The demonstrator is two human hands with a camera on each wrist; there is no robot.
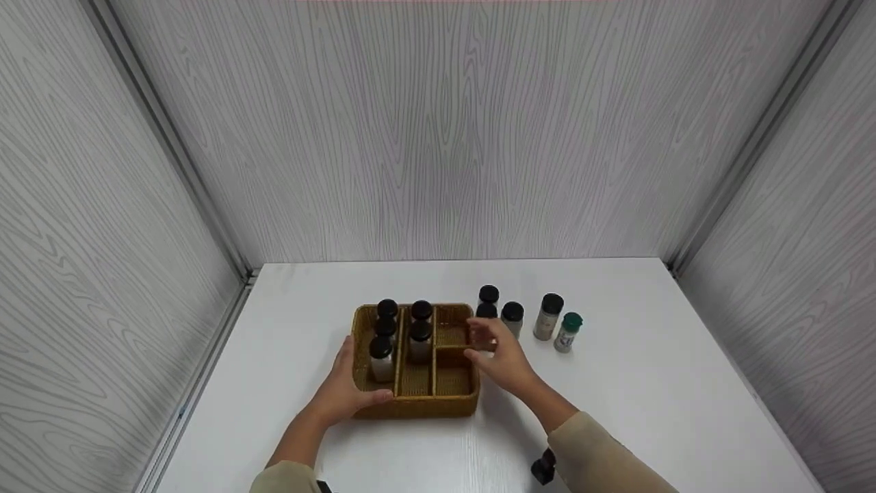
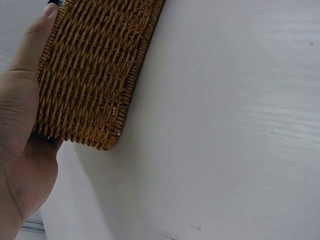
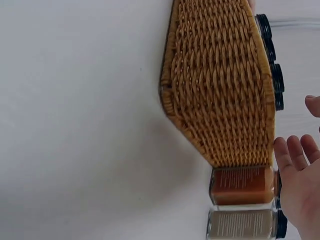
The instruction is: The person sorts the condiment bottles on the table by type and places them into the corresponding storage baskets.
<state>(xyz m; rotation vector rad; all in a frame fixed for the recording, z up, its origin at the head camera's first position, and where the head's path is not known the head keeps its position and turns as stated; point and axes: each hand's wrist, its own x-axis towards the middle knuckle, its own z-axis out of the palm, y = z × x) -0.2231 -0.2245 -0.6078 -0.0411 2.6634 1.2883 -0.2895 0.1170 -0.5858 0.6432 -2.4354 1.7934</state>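
A brown wicker basket (image 1: 416,409) with dividers sits on the white table. Three black-capped spice jars (image 1: 382,368) stand in its left column and two more (image 1: 420,350) in the middle one. My left hand (image 1: 340,392) grips the front left corner, its thumb along the front rim and its fingers down the left side. Over the basket's right edge hovers my right hand (image 1: 505,361), thumb and fingers spread apart with nothing between them. Close by its fingers stands a jar with orange-brown contents (image 3: 242,186), beside a jar with paler contents (image 3: 242,223).
Right of the basket, several black-capped jars stand in a loose group, among them one jar (image 1: 512,320) behind the right hand. Farther right are a tall black-capped jar (image 1: 547,322) and a smaller green-capped jar (image 1: 567,337). Grey wood-grain panels (image 1: 438,137) enclose the table's back and sides.
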